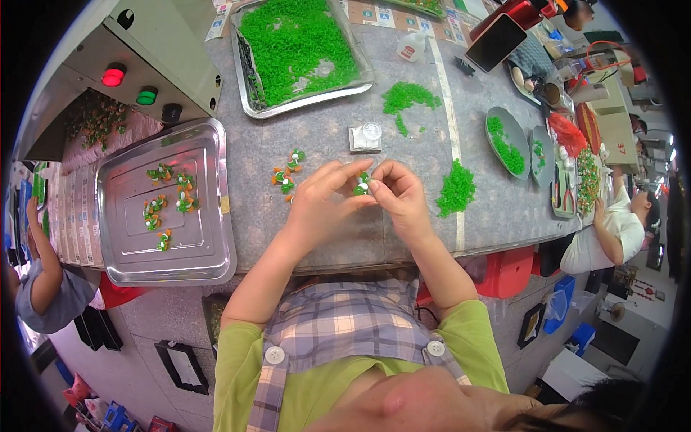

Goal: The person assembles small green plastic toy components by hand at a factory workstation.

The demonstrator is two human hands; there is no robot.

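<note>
Between my two hands, over the front of the table, is a small green and white figure (361, 189). My left hand (324, 193) pinches it from the left, fingertips at its top and lower edge. My right hand (397, 193) has thumb and forefinger pressed against its right side. Fingers cover part of the figure. Left of my left hand, several small green, white and orange figures (288, 171) lie on the table. Just beyond my fingertips is a small pale block (365, 140) with a clear round dish (371, 131) on it.
A metal tray (229, 237) at left carries several figures, beside a machine with red and green buttons (114, 75). Another tray (309, 96) holds green pieces. Loose green piles (456, 189) and grey bowls (507, 169) lie right. A bottle (411, 47) and a phone (497, 42) are farther back.
</note>
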